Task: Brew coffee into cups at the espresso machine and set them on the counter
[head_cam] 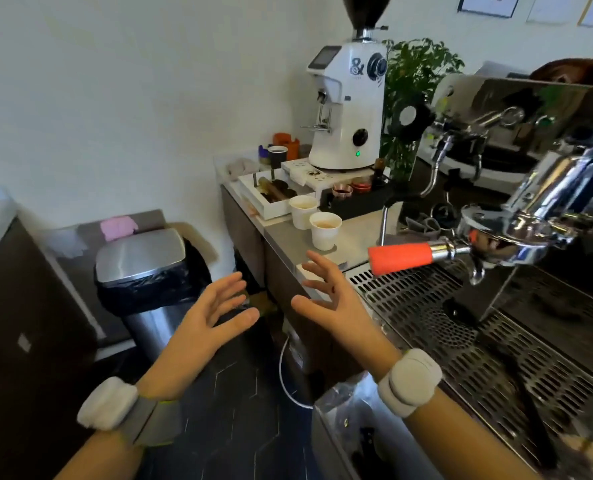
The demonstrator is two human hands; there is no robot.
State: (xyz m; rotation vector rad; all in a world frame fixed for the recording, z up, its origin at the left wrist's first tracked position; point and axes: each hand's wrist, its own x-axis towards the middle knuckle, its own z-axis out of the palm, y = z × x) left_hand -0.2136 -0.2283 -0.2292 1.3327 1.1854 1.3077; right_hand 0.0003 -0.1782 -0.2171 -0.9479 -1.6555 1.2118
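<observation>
- Cups: two white paper ones, near cup (325, 230) and far cup (302, 212), upright on the surface (357, 233), just beside each other, left of the espresso machine (547, 188). Both hold light brown liquid.
- Near cup resting on a small grey coaster; far cup close to a white knock box (270, 195).
- Left hand (205, 317): grip spread, fingers straight and fanned, holding nothing, over the dark floor (239, 410).
- Right hand (336, 299): grip spread, fingers loosely bent, holding nothing, at the front edge of the surface, near the drip tray (444, 327). Well short of the near cup.
- Palms turned toward each other, apart. Padded grey bands on both wrists.
- Portafilter (489, 244) locked into the group head, orange handle (402, 258) pointing left, above the perforated tray.
- White grinder (350, 109) behind the cups, green light lit, dark hopper on top. Green plant (416, 74) right of it.
- Black tray (357, 199) with copper-coloured items between grinder and cups.
- Steel bin (146, 271) with black liner on the floor, left of the surface; pink cloth (118, 227) behind it.
</observation>
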